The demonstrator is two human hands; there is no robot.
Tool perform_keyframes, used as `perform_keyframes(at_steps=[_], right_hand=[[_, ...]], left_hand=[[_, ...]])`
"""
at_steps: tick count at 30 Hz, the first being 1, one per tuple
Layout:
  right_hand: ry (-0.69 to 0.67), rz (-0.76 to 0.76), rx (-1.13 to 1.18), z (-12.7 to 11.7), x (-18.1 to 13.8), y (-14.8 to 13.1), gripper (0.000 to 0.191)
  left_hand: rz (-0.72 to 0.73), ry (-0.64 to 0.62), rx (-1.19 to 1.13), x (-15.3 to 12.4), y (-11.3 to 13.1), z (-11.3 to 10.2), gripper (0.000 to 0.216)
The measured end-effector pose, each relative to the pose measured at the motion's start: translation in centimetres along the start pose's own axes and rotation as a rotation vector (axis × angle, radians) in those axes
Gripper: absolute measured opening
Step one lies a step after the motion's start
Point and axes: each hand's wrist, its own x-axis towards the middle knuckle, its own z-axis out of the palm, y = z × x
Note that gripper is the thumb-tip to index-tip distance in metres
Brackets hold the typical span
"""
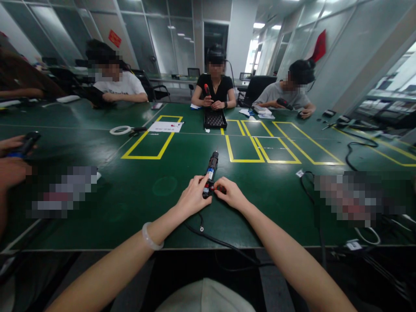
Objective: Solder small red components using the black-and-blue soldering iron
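Electric screwdriver lies flat on the green surface, steadied at its near end: left hand fingers pinch its body, right hand fingers pinch its red rear fitting. Beyond, a black tray sits before a seated co-worker.

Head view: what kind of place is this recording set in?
Probably an office turned assembly or training workroom. A long green table carries yellow taped rectangles, seated people across it hold similar tools, and both hands, left and right, grip a corded electric screwdriver. Glass partitions stand behind.
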Motion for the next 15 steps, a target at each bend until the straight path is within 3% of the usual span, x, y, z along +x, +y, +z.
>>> perform_keyframes(at_steps=[9,15], right_hand=[[0.022,0.000,-0.035,-0.1,0.0,-0.3,0.007],[0.093,-0.012,-0.058,-0.4,-0.1,-0.8,0.011]], left_hand=[[-0.039,-0.016,0.118,0.1,1.0,0.0,0.076],[-0.103,0.010,0.234,0.9,1.6,0.3,0.063]])
